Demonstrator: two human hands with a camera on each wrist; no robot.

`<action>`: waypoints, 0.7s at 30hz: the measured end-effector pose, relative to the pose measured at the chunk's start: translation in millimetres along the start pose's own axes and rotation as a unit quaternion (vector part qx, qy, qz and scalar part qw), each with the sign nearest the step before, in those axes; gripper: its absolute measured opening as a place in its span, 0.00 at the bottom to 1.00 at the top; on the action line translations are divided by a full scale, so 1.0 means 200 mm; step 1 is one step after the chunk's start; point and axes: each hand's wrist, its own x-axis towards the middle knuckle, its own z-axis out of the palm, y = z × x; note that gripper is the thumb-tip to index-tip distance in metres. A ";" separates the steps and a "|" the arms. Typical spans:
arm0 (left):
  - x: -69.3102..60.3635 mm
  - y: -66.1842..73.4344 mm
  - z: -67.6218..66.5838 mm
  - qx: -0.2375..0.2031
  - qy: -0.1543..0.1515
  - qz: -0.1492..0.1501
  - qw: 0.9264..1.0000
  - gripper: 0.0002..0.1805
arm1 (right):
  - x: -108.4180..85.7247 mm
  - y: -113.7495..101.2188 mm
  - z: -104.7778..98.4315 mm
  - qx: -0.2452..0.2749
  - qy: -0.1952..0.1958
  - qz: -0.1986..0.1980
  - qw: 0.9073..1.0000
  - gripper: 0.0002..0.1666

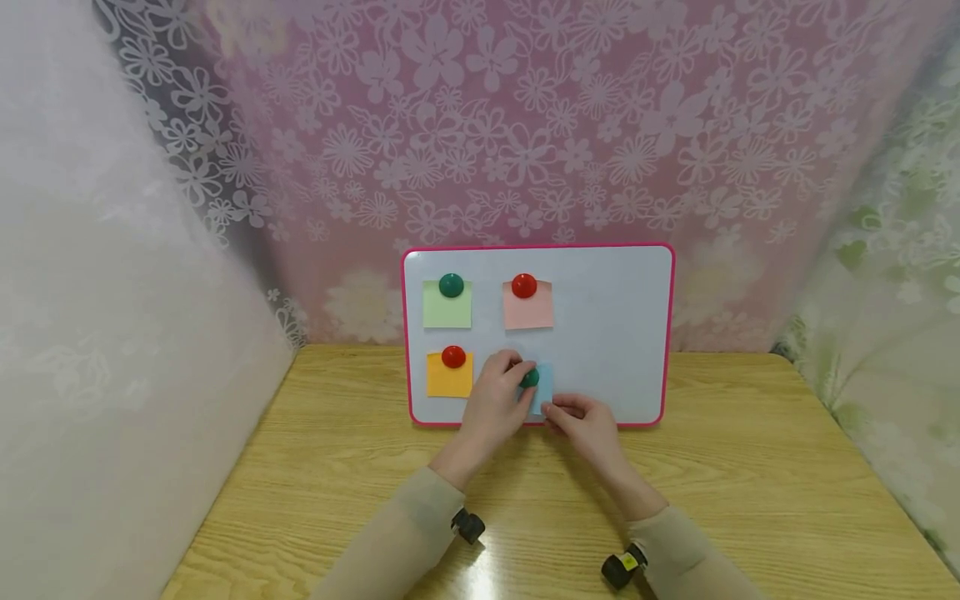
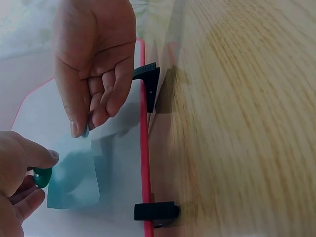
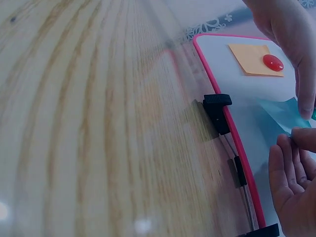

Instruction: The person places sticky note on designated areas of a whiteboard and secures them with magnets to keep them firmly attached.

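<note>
A blue sticky note [image 1: 545,385] lies against the lower middle of a pink-framed whiteboard [image 1: 607,333]. My left hand [image 1: 495,396] pinches a round green magnet [image 1: 530,377] at the note's upper part; in the left wrist view the green magnet [image 2: 42,177] sits between thumb and fingers. With thumb and fingertips my right hand [image 1: 588,425] pinches the note's lower right corner. In the right wrist view the blue note [image 3: 284,112] bends away from the board, its far part hidden behind the hands.
Green [image 1: 447,310], pink [image 1: 528,312] and orange [image 1: 448,383] notes hang on the board under round magnets. Black feet [image 3: 216,111] support the board's lower edge on the wooden table [image 1: 337,467]. A floral curtain [image 1: 480,125] hangs behind.
</note>
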 end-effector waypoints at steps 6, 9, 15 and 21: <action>0.02 0.00 0.02 0.021 0.001 0.002 1.000 0.17 | 0.01 0.00 0.01 0.002 0.004 -0.003 1.000 0.18; 0.03 0.00 0.03 0.028 0.004 0.001 1.000 0.17 | 0.01 -0.01 0.01 -0.002 0.006 -0.005 1.000 0.18; 0.03 0.00 0.04 0.042 0.006 0.001 0.999 0.16 | 0.01 0.00 0.01 -0.004 0.009 -0.005 1.000 0.17; 0.04 -0.01 0.06 0.055 0.014 0.006 0.998 0.16 | 0.02 0.01 0.01 -0.005 0.012 -0.006 1.000 0.17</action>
